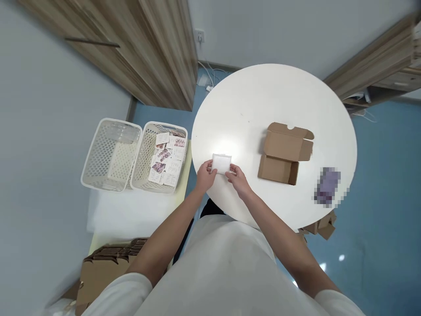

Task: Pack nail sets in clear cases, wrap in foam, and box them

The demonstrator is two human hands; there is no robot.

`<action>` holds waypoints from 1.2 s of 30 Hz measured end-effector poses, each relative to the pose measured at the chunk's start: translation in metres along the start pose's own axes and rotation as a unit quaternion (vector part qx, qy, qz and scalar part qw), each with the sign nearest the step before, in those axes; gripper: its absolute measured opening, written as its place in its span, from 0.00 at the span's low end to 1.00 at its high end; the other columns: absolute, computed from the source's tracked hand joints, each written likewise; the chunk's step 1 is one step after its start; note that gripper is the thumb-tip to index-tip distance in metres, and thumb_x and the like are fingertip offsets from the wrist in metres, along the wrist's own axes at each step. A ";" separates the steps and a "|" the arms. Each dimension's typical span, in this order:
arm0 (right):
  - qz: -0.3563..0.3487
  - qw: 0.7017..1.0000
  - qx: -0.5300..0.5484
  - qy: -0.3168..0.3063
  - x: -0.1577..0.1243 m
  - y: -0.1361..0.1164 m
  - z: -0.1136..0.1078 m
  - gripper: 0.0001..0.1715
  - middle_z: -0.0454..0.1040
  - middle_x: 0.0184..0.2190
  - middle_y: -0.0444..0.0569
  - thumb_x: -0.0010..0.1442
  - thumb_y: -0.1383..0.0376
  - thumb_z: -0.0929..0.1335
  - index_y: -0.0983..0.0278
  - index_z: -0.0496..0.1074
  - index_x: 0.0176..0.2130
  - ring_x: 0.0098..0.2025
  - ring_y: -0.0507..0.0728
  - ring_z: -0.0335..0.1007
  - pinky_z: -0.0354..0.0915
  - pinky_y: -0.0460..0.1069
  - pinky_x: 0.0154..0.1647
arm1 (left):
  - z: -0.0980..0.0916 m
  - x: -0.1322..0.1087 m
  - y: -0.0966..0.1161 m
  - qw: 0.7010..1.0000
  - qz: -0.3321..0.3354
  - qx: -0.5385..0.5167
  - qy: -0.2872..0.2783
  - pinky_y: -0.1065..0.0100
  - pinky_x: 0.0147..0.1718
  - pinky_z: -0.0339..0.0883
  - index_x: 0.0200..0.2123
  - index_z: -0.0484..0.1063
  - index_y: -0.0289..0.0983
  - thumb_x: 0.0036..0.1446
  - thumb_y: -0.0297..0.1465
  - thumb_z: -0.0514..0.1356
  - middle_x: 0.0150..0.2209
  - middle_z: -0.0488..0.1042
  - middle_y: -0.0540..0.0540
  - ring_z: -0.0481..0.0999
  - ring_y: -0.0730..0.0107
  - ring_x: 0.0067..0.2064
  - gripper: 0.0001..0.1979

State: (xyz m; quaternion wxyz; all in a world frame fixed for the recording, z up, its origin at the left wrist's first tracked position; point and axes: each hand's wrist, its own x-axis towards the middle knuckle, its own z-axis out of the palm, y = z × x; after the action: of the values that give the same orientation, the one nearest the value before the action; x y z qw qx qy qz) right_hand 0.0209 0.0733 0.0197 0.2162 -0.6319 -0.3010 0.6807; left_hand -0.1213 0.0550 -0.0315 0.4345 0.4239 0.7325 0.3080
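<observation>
Pinching a white pouch (pixel 221 163) by its edges, left hand (pixel 205 175) and right hand (pixel 239 179) hide its near corners.

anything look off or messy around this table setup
Only one thing: brown cardboard pieces lie loose on the floor by the table edge. The open box looks intact, and the left hand and right hand hold the white packet level.

A round white table (pixel 250 101) at frame centre bears an open cardboard box (pixel 284 153), a blurred purple item (pixel 326 186) farther right, and a white pad (pixel 221 163) lower left.
</observation>
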 end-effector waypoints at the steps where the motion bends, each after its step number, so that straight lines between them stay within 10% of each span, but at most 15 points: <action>1: -0.006 1.000 0.000 -0.002 -0.004 0.001 -0.009 0.30 0.62 0.54 0.48 0.48 0.60 0.67 0.58 0.60 0.51 0.47 0.55 0.64 0.63 0.50 0.43 | 0.007 -0.005 0.004 1.000 -0.002 -0.004 0.000 0.67 0.34 0.65 0.48 0.64 0.37 0.49 0.29 0.57 0.40 0.70 0.44 0.68 0.72 0.34 0.21; 19: -0.149 0.989 0.010 -0.004 -0.039 0.025 -0.198 0.47 0.55 0.59 0.50 0.45 0.58 0.70 0.57 0.47 0.60 0.57 0.60 0.55 0.56 0.57 0.55 | 0.149 -0.043 0.114 0.985 0.112 0.070 -0.116 0.68 0.35 0.66 0.48 0.65 0.39 0.48 0.30 0.57 0.42 0.69 0.45 0.70 0.70 0.36 0.21; 24: -0.121 0.992 -0.001 -0.025 -0.023 0.033 -0.208 0.52 0.50 0.61 0.51 0.44 0.59 0.70 0.60 0.44 0.61 0.59 0.60 0.51 0.54 0.56 0.56 | 0.160 -0.045 0.120 0.962 0.107 0.131 -0.212 0.66 0.40 0.65 0.44 0.66 0.38 0.46 0.29 0.59 0.41 0.72 0.45 0.72 0.64 0.41 0.19; 36: -0.181 0.981 -0.043 0.051 -0.029 0.038 -0.227 0.43 0.51 0.60 0.48 0.46 0.57 0.68 0.57 0.51 0.58 0.59 0.59 0.51 0.53 0.55 0.56 | 0.145 -0.060 0.101 0.983 0.127 0.109 -0.079 0.59 0.48 0.60 0.53 0.58 0.39 0.47 0.32 0.59 0.57 0.58 0.40 0.57 0.58 0.58 0.28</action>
State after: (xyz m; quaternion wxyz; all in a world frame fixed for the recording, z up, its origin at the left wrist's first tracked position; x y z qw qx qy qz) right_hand 0.2524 0.0570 0.0109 0.3231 -0.6095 -0.4280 0.5838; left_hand 0.0600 0.0593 0.0116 0.3992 0.5811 0.6658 0.2442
